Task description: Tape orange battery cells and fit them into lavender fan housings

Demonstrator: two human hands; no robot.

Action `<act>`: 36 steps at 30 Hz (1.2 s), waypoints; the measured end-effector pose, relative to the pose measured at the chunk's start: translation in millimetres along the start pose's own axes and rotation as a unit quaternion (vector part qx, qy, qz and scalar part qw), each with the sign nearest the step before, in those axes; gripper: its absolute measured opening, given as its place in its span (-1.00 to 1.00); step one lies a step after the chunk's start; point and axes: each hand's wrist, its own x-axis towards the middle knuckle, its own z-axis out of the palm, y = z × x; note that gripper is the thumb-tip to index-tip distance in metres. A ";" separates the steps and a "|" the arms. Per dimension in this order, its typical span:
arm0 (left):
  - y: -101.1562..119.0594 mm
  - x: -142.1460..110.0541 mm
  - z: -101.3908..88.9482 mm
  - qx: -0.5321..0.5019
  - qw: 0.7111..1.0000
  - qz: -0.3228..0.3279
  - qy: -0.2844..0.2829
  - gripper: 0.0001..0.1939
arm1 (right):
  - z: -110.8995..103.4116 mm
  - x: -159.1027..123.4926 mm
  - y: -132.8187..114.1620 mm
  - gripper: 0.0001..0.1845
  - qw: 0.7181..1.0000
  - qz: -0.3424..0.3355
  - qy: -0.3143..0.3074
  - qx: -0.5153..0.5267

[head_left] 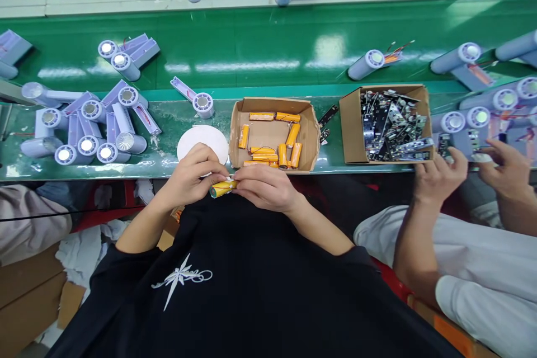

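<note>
In front of my chest I hold a yellow cylindrical battery (222,188) with thin wires and a small white piece at its upper side. My left hand (195,174) is closed in a pinch at the battery's upper edge, close to the white piece; its fingertips partly cover what they grip. Closed around the battery's other end is my right hand (266,185). Just beyond the hands, a cardboard tray (240,103) holds several yellow batteries (263,152). A white round disc (202,140) lies behind my left hand, partly covered by it.
Lilac plastic housings (90,111) cluster on the left of the green bench (168,170). A second cardboard box (351,128) contains circuit boards (392,123). At the right, a co-worker's hands (440,176) handle parts. More housings stand along the green belt (251,39) and the pale rail (126,4).
</note>
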 end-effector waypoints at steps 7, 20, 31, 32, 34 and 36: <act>4.7 -4.0 7.8 -0.031 0.998 0.042 0.036 -0.89 | 0.3 6.4 -6.8 -0.88 1.000 -0.010 -0.006 0.003; 18.3 1.2 -3.1 -0.150 0.985 0.073 0.048 -0.79 | 0.9 -1.2 -4.9 -0.63 0.978 0.084 0.084 0.174; 18.3 14.2 5.9 -0.192 0.979 0.040 0.054 -0.92 | 5.5 -12.4 4.7 -0.52 0.945 0.149 0.016 0.292; 17.0 13.7 8.3 -0.204 0.977 0.018 0.062 -0.91 | 7.3 -15.2 6.1 -0.50 0.935 0.169 0.013 0.312; 15.5 12.0 13.8 -0.240 0.968 -0.037 0.063 -0.88 | 11.9 -21.4 9.0 -0.49 0.909 0.214 0.016 0.356; 14.8 9.8 19.8 -0.286 0.953 -0.092 0.045 -0.83 | 16.5 -27.2 11.7 -0.47 0.880 0.255 0.026 0.400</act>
